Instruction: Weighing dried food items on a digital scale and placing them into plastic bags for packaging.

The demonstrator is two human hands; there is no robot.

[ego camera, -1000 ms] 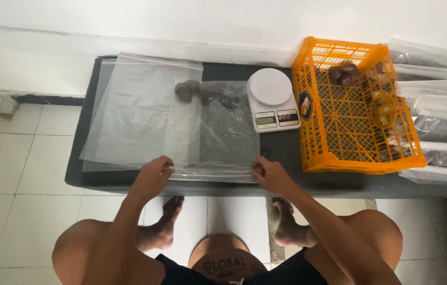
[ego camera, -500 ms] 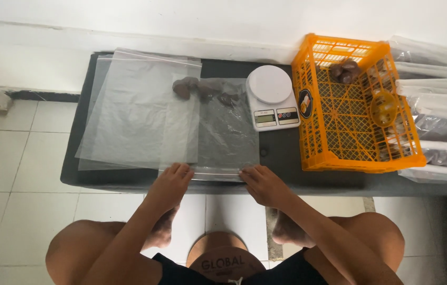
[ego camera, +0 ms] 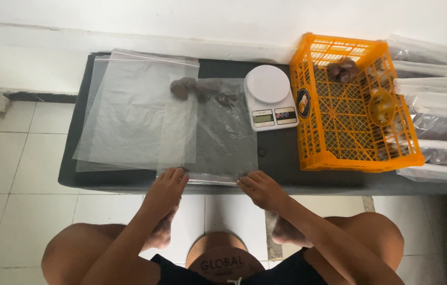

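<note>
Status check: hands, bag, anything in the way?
Left hand and right hand flat on near edge of clear bag. Brown lumps inside at far end. Bag stack overlaps its left side; scale stands apart on right.

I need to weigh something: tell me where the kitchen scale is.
The white kitchen scale sits on the dark table right of centre, between the clear bag holding brown pieces and the orange crate.

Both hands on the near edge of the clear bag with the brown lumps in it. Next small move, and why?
Probably pinch that near edge and part its two layers. The left hand and right hand both rest fingertips on the near edge of the clear bag, which lies flat on the dark table. The brown lumps sit at its far end, beside the white scale.
</note>
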